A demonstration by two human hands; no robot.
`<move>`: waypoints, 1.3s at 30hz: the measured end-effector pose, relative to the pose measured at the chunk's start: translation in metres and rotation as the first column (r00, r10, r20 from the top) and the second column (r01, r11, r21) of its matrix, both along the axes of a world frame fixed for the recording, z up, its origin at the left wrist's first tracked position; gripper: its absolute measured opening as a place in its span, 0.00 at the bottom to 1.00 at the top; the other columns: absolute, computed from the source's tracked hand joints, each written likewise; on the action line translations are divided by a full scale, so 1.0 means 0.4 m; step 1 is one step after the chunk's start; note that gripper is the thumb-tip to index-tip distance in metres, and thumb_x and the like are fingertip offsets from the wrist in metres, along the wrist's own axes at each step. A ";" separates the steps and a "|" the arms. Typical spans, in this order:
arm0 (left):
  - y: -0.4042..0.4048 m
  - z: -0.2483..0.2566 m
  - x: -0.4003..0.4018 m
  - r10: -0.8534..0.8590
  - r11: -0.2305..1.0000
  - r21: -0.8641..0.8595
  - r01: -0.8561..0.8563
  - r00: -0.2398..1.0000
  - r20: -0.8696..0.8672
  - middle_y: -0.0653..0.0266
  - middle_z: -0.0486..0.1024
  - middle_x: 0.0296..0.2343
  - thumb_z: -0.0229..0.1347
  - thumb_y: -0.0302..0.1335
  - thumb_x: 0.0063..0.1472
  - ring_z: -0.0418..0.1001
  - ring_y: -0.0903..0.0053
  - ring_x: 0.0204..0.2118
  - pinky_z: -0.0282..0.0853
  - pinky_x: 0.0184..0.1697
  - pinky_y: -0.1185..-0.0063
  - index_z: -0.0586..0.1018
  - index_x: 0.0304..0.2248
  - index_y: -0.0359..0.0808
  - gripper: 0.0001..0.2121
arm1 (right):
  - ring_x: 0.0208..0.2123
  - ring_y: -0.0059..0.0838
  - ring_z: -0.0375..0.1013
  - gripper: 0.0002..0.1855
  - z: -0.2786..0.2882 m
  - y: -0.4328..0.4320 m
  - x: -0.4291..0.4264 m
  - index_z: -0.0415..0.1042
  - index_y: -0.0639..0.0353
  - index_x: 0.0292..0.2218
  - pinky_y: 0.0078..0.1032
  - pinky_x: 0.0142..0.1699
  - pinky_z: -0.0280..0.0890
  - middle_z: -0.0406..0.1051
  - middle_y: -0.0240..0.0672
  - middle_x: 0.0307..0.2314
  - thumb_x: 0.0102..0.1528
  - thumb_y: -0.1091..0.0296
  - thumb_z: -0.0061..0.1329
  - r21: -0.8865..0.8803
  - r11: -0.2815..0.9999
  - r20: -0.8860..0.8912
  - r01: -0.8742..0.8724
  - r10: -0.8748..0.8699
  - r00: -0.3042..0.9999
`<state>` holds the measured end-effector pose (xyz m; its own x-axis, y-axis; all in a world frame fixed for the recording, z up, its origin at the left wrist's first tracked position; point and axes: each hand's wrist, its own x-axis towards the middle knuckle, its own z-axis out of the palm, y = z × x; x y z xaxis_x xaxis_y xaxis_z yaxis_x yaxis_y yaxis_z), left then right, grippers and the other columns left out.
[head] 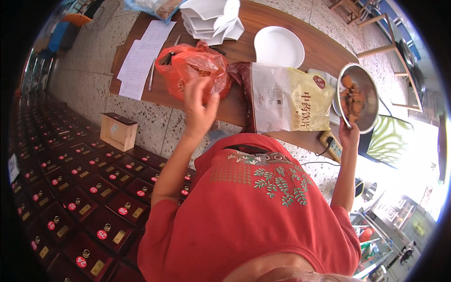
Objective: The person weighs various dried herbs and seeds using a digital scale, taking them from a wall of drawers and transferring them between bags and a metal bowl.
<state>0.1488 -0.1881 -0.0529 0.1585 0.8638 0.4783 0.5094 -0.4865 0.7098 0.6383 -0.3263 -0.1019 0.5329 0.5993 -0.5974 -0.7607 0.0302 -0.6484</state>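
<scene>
My right hand (349, 135) grips the near rim of a stainless steel bowl (369, 97). The bowl is tipped so its inside shows, with brown dried slices (352, 102) in it. My left hand (199, 109), fingers apart and holding nothing, hovers by the near side of a red plastic bag (216, 63); whether it touches the bag, I cannot tell. Small brown pieces show through the bag's thin film. Between my hands, a large packet (312, 100) with a yellow end, a clear panel and a dark red end lies flat, bearing writing.
On the wooden table (267, 16) are a white dish (278, 47), stacked white dishes (211, 21), printed papers (142, 60) and a thin metal rod (152, 75). A power strip (331, 146) sits at the near edge. Dark numbered drawers (116, 176) fill the left, with a wooden drawer (118, 132) standing out.
</scene>
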 end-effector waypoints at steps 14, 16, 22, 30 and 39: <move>0.072 0.028 0.006 -0.403 0.901 -0.114 0.418 0.906 0.129 0.54 0.69 0.37 0.45 0.17 0.51 0.69 0.67 0.38 0.66 0.38 0.76 0.68 0.42 0.32 0.16 | 0.36 0.33 0.67 0.20 0.241 0.275 -0.716 0.60 0.66 0.42 0.50 0.53 0.48 0.67 0.45 0.35 0.47 0.69 0.39 0.127 0.936 -0.202 -0.329 0.349 0.915; 0.068 0.059 -0.010 -0.478 0.868 -0.132 0.480 0.877 0.048 0.54 0.68 0.37 0.45 0.16 0.48 0.68 0.62 0.39 0.66 0.39 0.73 0.69 0.41 0.32 0.17 | 0.32 0.32 0.67 0.12 0.212 0.308 -0.806 0.63 0.61 0.34 0.47 0.49 0.54 0.69 0.38 0.28 0.48 0.67 0.35 0.185 0.884 -0.221 -0.430 0.463 0.858; 0.050 0.077 -0.089 -0.631 0.776 -0.202 0.598 0.737 -0.242 0.57 0.68 0.37 0.45 0.20 0.48 0.70 0.64 0.33 0.67 0.36 0.73 0.70 0.39 0.36 0.16 | 0.22 0.25 0.60 0.14 0.173 0.366 -0.885 0.62 0.66 0.35 0.36 0.40 0.60 0.65 0.37 0.24 0.48 0.67 0.34 0.219 0.897 -0.139 -0.384 0.418 0.897; 0.147 0.095 -0.168 -0.378 0.882 0.177 0.437 0.880 -0.289 0.62 0.68 0.40 0.54 0.27 0.44 0.65 0.67 0.43 0.54 0.50 0.66 0.71 0.40 0.41 0.19 | 0.18 0.19 0.54 0.09 0.178 0.370 -0.889 0.59 0.66 0.33 0.13 0.19 0.49 0.63 0.36 0.25 0.49 0.71 0.36 0.181 0.914 -0.098 -0.363 0.384 0.918; 0.486 0.006 -0.318 -0.427 0.623 -0.597 0.506 0.859 0.283 0.75 0.63 0.16 0.48 0.38 0.58 0.59 0.89 0.18 0.58 0.21 0.89 0.71 0.29 0.35 0.13 | 0.15 0.22 0.58 0.06 0.184 0.370 -0.939 0.58 0.66 0.30 0.14 0.15 0.48 0.64 0.42 0.20 0.51 0.72 0.34 -0.065 0.931 0.277 -0.358 0.362 0.890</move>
